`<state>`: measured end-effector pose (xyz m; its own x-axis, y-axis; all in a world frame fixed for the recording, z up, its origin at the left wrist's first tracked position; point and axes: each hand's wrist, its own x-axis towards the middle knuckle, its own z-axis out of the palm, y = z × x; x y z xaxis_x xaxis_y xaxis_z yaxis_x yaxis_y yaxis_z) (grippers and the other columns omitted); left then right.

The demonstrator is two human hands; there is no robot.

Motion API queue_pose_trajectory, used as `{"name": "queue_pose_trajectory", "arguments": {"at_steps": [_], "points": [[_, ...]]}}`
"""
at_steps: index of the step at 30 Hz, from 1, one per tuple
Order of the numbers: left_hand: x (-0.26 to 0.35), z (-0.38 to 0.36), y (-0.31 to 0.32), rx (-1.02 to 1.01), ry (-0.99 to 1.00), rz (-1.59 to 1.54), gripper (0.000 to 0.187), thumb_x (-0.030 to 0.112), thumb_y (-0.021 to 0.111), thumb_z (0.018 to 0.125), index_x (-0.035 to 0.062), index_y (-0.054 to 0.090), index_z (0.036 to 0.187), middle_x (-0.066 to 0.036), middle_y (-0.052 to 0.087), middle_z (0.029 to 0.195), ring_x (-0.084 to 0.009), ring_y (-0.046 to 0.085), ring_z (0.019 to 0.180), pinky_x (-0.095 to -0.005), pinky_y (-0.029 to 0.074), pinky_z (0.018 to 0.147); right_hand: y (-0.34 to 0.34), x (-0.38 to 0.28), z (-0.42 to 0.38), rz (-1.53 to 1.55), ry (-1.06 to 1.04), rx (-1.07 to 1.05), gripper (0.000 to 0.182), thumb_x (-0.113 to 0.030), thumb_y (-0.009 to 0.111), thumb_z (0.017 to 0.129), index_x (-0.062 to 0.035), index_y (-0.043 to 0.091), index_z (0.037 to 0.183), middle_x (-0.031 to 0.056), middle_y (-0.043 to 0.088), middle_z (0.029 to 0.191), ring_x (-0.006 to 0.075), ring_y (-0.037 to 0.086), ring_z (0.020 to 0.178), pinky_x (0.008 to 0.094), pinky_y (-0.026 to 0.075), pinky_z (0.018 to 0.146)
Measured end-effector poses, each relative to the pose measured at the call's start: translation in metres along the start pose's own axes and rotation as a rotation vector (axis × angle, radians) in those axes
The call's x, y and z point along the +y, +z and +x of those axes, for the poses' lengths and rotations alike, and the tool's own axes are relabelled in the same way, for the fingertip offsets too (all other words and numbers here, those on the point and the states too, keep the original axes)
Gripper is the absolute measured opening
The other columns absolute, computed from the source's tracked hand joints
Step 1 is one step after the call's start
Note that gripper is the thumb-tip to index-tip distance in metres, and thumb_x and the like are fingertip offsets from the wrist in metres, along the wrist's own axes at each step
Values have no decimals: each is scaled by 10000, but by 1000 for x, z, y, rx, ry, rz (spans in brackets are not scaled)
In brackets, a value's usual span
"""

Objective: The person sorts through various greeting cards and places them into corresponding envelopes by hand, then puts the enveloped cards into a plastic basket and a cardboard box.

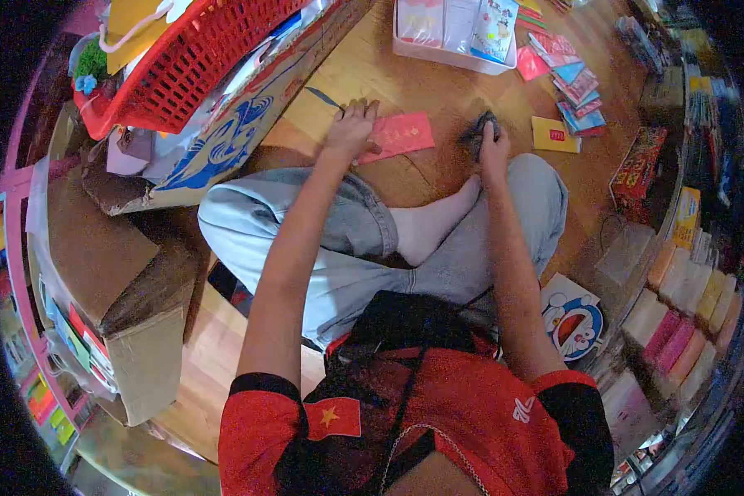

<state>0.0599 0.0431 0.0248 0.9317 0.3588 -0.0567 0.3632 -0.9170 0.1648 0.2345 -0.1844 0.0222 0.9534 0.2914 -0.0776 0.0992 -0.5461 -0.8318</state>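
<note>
My left hand (353,132) rests on the left end of a red envelope (403,135) with gold marks, which lies flat on the wooden floor. Its fingers are spread, pressing on the paper rather than wrapped round it. To the right of the envelope, my right hand (494,150) is closed on a dark, crumpled, cloth-like thing (480,126), blurred and low over the floor. Farther right lies a small yellow envelope (555,135) with a red mark.
A white tray (455,58) of packets stands ahead, beside a fanned pile of colourful packets (577,87). On the left are a red basket (182,83) and cardboard boxes (145,355). Stacked goods (678,331) line the right, near a blue cartoon-cat picture (572,322).
</note>
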Motion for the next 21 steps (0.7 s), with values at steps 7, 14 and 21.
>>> {"name": "queue_pose_trajectory", "arguments": {"at_steps": [7, 14, 21], "points": [[6, -7, -25, 84, 283, 50, 396, 191, 536, 789, 186, 537, 1185, -110, 442, 1280, -268, 414, 1198, -417, 316, 999, -15, -60, -19, 328, -44, 100, 320, -248, 499, 887, 36, 555, 1022, 162, 600, 908, 275, 562, 833, 358, 432, 766], [3, -28, 1, 44, 166, -221, 361, 135, 534, 778, 117, 565, 1138, -131, 497, 1204, -254, 481, 1115, -395, 360, 946, 33, -64, -36, -31, -306, 18, 420, -293, 477, 891, 1, 473, 1191, 212, 527, 1134, 346, 509, 1030, 402, 389, 891], [29, -13, -8, 441, -98, -678, 384, 141, 562, 781, 36, 516, 1148, -156, 477, 1227, -304, 444, 1145, -437, 327, 966, 62, -56, -34, -361, -562, -396, 545, -229, 412, 898, -57, 223, 1378, 208, 254, 1402, 418, 209, 1290, 510, 122, 1065]]}}
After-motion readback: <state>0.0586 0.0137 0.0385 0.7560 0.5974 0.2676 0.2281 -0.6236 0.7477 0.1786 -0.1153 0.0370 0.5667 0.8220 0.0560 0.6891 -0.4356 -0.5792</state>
